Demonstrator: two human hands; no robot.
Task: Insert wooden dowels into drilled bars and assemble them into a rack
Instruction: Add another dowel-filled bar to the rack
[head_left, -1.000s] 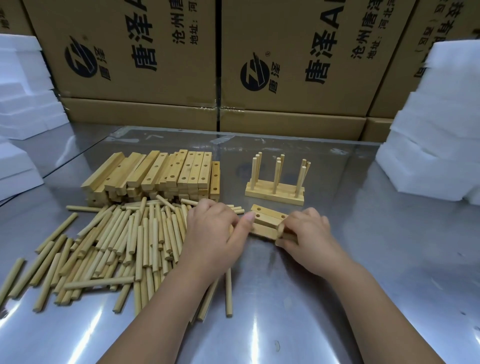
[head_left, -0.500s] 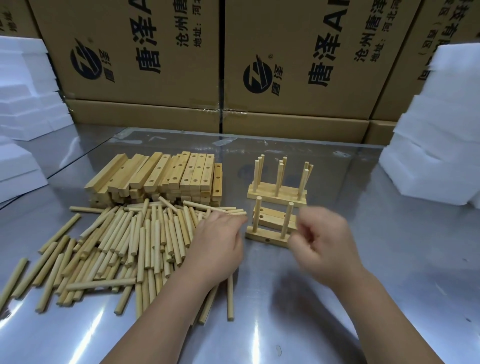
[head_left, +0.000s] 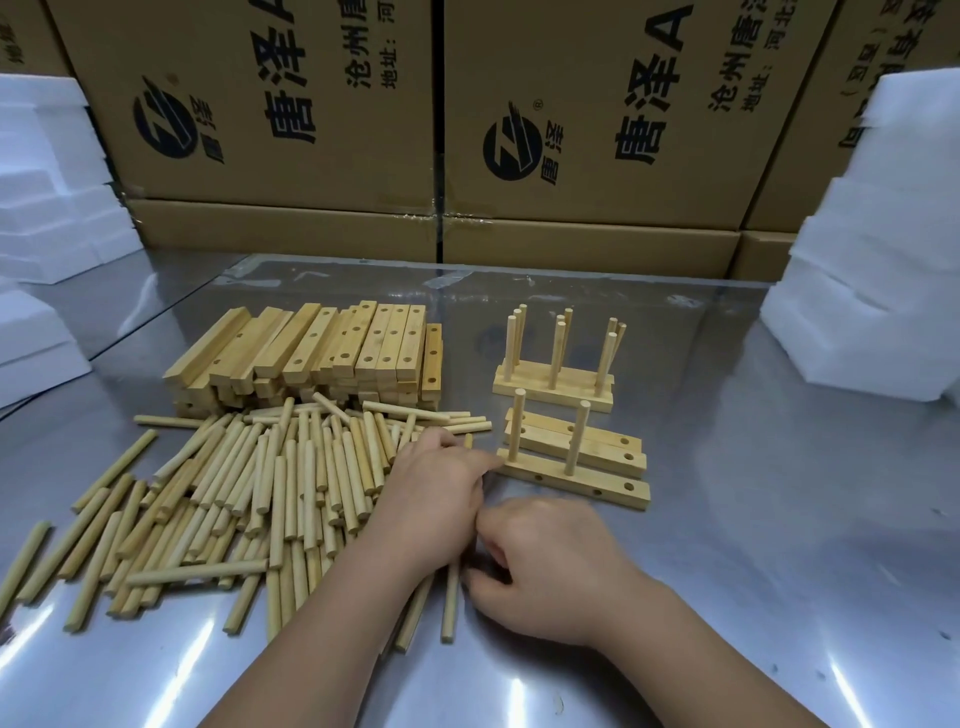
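My right hand (head_left: 545, 566) curls beside my left hand (head_left: 436, 499) atop the loose dowels (head_left: 260, 493); whether either grips one, I can't tell. Beyond, the drilled bar (head_left: 613, 491) holds two upright dowels (head_left: 577, 436), and a careless reach could topple them.

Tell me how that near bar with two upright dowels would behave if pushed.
It probably slides rather than tips: the bar lies flat on the glossy table. Pushed high, its two upright dowels may lean or pull out. Likely light: slim wood.
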